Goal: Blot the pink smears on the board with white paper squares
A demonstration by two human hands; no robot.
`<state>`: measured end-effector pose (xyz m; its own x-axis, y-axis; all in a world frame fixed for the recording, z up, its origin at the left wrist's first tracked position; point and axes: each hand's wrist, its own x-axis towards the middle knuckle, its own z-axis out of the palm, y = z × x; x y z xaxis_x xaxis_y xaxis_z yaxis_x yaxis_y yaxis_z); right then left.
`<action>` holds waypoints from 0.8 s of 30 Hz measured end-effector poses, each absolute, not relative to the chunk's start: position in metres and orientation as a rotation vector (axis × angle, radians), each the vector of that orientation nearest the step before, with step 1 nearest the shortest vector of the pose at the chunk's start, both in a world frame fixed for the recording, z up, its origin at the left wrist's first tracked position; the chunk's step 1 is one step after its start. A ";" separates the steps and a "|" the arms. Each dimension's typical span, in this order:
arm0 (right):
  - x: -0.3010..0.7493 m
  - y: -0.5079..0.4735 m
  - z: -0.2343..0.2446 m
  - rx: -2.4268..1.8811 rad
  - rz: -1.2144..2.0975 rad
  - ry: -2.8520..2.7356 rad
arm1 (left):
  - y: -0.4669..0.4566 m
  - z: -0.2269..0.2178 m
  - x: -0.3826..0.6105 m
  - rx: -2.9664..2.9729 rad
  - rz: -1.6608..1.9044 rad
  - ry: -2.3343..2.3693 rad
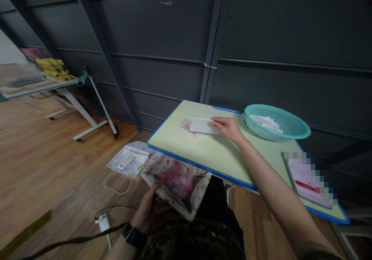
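Observation:
My right hand (229, 129) is closed on the edge of a flat white rectangular scraper (202, 126), held over the pale yellow tabletop (232, 157) with its blue rim. Just left of the scraper lies a small smear of pink and whitish powder (185, 124). Below the table's front edge, my left hand (152, 204) grips the rim of an open patterned cloth bag (197, 205), thumb on top and fingers partly hidden underneath. Pink powder (178, 178) covers the inside of the bag.
A green plastic basket (290, 130) with white bits (266, 123) stands at the table's back right. Nearer lies a clipboard-like board (308, 182) with a red pen (305, 185). On the floor are an open white box (129, 161), a power strip (103, 223) and cables.

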<state>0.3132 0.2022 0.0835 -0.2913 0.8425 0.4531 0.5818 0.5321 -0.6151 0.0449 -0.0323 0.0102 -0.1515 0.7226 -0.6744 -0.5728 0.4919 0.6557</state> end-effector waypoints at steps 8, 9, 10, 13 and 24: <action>0.319 0.199 0.094 -1.144 0.534 -2.032 | -0.032 0.005 0.043 0.131 1.129 1.264; 0.320 0.199 0.094 -1.148 0.530 -2.032 | -0.032 0.005 0.043 0.134 1.130 1.267; 0.320 0.199 0.094 -1.155 0.526 -2.038 | -0.032 0.005 0.043 0.140 1.130 1.265; 0.321 0.201 0.092 -1.177 0.545 -2.080 | -0.033 0.004 0.043 0.164 1.138 1.263; 0.334 0.206 0.092 -1.306 0.690 -1.991 | -0.032 0.008 0.044 0.164 1.139 1.266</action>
<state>0.3342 0.2064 0.0925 -0.2923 0.9278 0.2318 0.5853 0.3653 -0.7238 0.0443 -0.0325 0.0076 -0.1290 0.7400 -0.6601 -0.5779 0.4848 0.6565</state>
